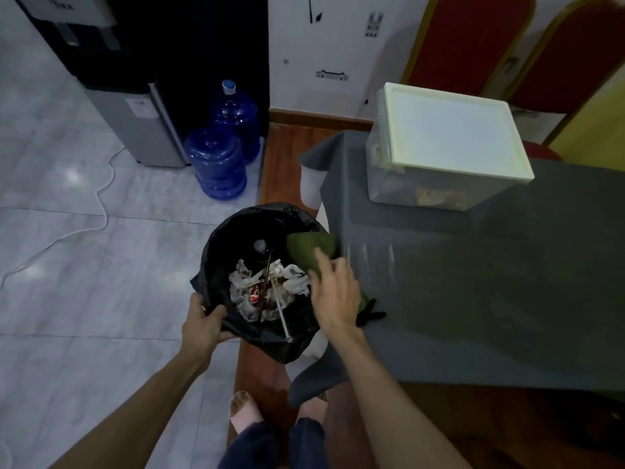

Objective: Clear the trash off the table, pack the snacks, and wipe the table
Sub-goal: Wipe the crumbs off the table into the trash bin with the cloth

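Left hand [203, 324] has its fingers clamped on the near rim of the black trash bag [236, 231], holding it up beside the table [473, 282]. Right hand [334, 289] is flat on a green cloth [309, 247] at the table's corner — fingers together, pressing down, not really curled around it. Just left of those fingertips, inside the bag: crumpled paper [294, 282], a red can [255, 294], a bottle [259, 247]. Well beyond the fingers sits the lidded snack box [446, 143] — closed.
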{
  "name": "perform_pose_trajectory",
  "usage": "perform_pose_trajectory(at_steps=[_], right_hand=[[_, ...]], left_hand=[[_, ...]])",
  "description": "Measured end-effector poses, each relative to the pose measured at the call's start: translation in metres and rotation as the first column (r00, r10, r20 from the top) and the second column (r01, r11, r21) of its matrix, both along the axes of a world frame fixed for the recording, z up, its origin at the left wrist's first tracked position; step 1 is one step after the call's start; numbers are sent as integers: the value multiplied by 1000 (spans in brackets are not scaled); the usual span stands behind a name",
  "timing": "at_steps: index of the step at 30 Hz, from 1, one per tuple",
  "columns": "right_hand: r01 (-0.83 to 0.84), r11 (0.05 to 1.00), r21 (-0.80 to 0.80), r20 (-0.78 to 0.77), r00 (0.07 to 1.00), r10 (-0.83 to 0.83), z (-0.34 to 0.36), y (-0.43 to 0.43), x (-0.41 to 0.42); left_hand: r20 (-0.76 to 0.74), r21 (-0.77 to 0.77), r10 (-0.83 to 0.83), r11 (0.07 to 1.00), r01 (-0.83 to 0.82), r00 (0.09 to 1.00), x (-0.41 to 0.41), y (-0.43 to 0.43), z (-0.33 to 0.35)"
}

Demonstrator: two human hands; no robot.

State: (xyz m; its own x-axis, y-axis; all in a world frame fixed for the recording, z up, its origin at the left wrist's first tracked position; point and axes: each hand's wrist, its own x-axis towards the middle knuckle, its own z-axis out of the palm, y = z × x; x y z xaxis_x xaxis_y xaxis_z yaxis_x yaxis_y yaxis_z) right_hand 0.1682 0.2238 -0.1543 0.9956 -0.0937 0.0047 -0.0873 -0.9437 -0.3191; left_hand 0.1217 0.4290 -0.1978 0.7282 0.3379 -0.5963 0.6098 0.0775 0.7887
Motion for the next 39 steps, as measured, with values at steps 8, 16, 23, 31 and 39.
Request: perform_pose_trajectory(at_steps=[8, 16, 23, 31, 39], right_hand=[[415, 905, 91, 260, 868, -424, 27, -90, 2], [113, 986, 125, 206, 969, -137, 20, -62, 7], [146, 959, 242, -574, 819, 20, -40, 10, 75], [300, 936, 183, -742, 666, -68, -181, 37, 106], [379, 925, -4, -665, 690, -285, -363, 38, 121]], left_hand=[[-8, -3, 23, 1000, -23, 1000, -2, -3, 0], [-33, -64, 9, 998, -11, 999, -6, 11, -2], [-106, -55, -8, 998, 2, 994, -11, 54, -39], [-254, -189, 125, 966, -176, 959, 9, 63, -154], [-384, -510, 199, 768, -387, 901, 43, 40, -309]])
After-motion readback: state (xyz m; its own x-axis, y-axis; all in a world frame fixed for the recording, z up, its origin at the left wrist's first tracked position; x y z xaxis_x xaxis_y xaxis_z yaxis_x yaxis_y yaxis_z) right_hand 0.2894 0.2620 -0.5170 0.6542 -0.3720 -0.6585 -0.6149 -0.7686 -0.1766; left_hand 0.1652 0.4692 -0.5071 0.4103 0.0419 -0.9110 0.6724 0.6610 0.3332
